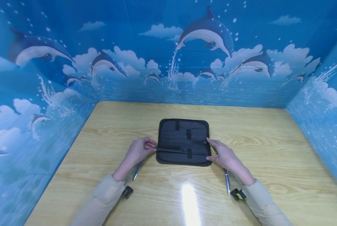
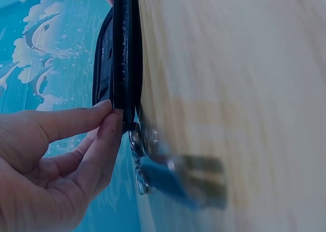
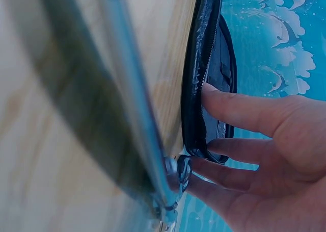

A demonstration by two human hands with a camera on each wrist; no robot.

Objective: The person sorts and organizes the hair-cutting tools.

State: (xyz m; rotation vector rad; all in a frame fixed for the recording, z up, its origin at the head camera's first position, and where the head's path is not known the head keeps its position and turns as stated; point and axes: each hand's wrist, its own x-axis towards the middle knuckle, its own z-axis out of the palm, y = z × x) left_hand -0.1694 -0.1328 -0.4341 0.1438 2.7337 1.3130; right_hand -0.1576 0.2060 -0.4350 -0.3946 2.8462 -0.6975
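Note:
A black zip case (image 1: 171,160) lies unfolded on the table, with elastic loops across its dark lining. At its left edge my left hand (image 1: 140,150) pinches the end of a black tail comb (image 1: 168,149) between thumb and forefinger. The comb lies across the case's near part, its thin tail reaching the loop near the right side. My right hand (image 1: 223,153) rests on the case's right edge, thumb and forefinger spread and fairly straight. Metal scissors (image 1: 137,170) lie beside the left hand; a second pair of scissors (image 1: 227,182) is partly hidden under the right hand.
The wooden table (image 1: 114,119) is bounded at the back and sides by blue dolphin-print walls (image 1: 145,81). Dark wrist-camera units (image 1: 127,192) sit under both sleeves. In the wrist views the nearby scissors (image 3: 132,89) look blurred.

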